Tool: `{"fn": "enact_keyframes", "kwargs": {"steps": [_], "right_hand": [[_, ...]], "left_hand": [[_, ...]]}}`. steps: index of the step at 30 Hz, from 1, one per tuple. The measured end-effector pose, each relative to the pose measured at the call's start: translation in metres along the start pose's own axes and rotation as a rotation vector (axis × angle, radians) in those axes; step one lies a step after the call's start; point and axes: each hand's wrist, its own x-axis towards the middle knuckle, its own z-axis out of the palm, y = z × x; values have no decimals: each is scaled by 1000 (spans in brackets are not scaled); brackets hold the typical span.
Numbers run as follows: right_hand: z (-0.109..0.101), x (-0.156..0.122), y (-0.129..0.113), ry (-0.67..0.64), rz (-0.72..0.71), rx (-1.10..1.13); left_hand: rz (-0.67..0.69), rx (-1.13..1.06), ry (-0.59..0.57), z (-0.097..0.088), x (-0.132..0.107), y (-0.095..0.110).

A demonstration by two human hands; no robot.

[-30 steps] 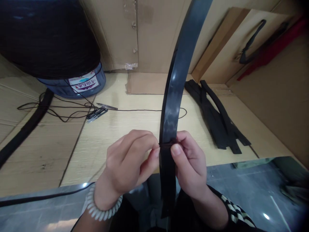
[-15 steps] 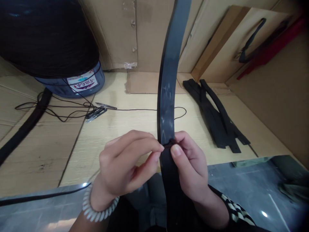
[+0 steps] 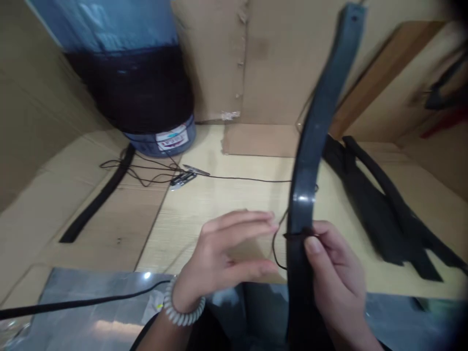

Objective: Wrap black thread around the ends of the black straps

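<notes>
1. Above the near edge of the tabletop (image 3: 190,209), the right hand (image 3: 332,273) is closed around a long, curved black strip (image 3: 305,170), its thumb pressed on a dark cord binding (image 3: 298,235) that wraps the strip.
2. Just left of the strip, the left hand (image 3: 223,253) is open, fingers spread and holding nothing, with a coil bracelet (image 3: 183,304) on its wrist.
3. Between the two hands, a thin black cord (image 3: 274,248) hangs in a loop from the binding.
4. Toward the far edge of the tabletop lie thread snips (image 3: 183,181), with a large spool of black cord (image 3: 135,92) behind them against a cardboard wall (image 3: 263,63).
5. Near the right edge lies a pile of black strips (image 3: 383,214); a single black strip (image 3: 98,195) lies on the left.
</notes>
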Motion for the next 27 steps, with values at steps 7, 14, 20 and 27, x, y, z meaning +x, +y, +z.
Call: {"fn": "enact_keyframes", "kwargs": {"steps": [7, 14, 20, 27], "right_hand": [[-31, 0, 40, 227, 282, -140], [-39, 1, 53, 262, 378, -186], [-37, -4, 54, 267, 357, -219], [-45, -9, 51, 257, 262, -311]], "left_hand": [[-870, 1144, 401, -136, -53, -66], [-1239, 1253, 172, -233, -86, -109], [-1334, 1315, 4, -248, -71, -130], [-1354, 1389, -98, -276, -79, -49]]}}
